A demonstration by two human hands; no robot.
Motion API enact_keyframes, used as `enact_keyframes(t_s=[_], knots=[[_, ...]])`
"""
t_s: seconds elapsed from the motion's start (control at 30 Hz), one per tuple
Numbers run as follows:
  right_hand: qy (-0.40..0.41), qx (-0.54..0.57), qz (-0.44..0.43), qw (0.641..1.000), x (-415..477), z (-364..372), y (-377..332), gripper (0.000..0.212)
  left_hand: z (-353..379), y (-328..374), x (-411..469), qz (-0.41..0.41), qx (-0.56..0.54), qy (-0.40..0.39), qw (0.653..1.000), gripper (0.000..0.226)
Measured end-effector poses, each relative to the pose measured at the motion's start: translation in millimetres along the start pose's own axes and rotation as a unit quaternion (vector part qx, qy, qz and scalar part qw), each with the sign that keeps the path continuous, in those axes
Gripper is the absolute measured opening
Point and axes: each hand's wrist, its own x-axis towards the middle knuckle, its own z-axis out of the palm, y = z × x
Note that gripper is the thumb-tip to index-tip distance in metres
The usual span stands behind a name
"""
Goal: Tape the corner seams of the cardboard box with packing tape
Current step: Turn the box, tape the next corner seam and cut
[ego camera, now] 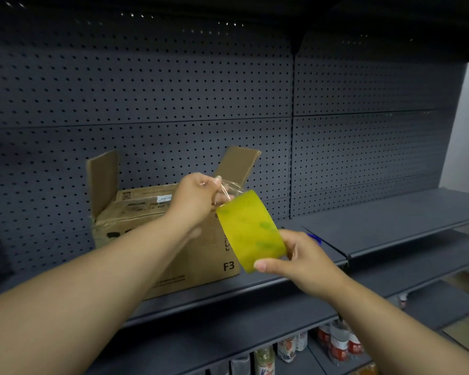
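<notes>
My right hand (pixel 303 259) curls round the packing tape roll (pixel 251 231), thumb along its near rim, holding it in the air above the shelf's front edge. The roll looks light and stiff, the film slick. I judge the rims the safest place to grip. My left hand (pixel 195 196) pinches the pulled-out clear strip (pixel 228 189), which would likely stick to itself if it went slack. Beyond, the cardboard box (pixel 209 255) sits on the dark metal shelf (pixel 363 220) near its front edge, flaps up; probably light and easily dented. A pegboard (pixel 173 90) backs the shelf, and bottles (pixel 339 345) stand below.
</notes>
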Motion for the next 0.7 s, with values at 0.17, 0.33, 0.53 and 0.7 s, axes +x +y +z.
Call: enact_keyframes(t_s=[0.17,0.33,0.53,0.7], knots=[[0.013,0.021,0.010,1.000,-4,-10,18,0.045,7,11,2,0.011,-0.014,-0.055,0.998,0.031],[0.238,0.227,0.052,0.943,15,-21,27,0.038,14,17,9,0.042,-0.059,-0.126,0.989,0.020],[-0.053,0.406,0.177,0.895,24,-40,31,0.070,25,25,20,0.049,-0.145,-0.233,0.961,0.014],[-0.041,0.457,0.142,0.877,22,-50,34,0.070,25,17,31,0.062,-0.082,-0.212,0.972,0.011]])
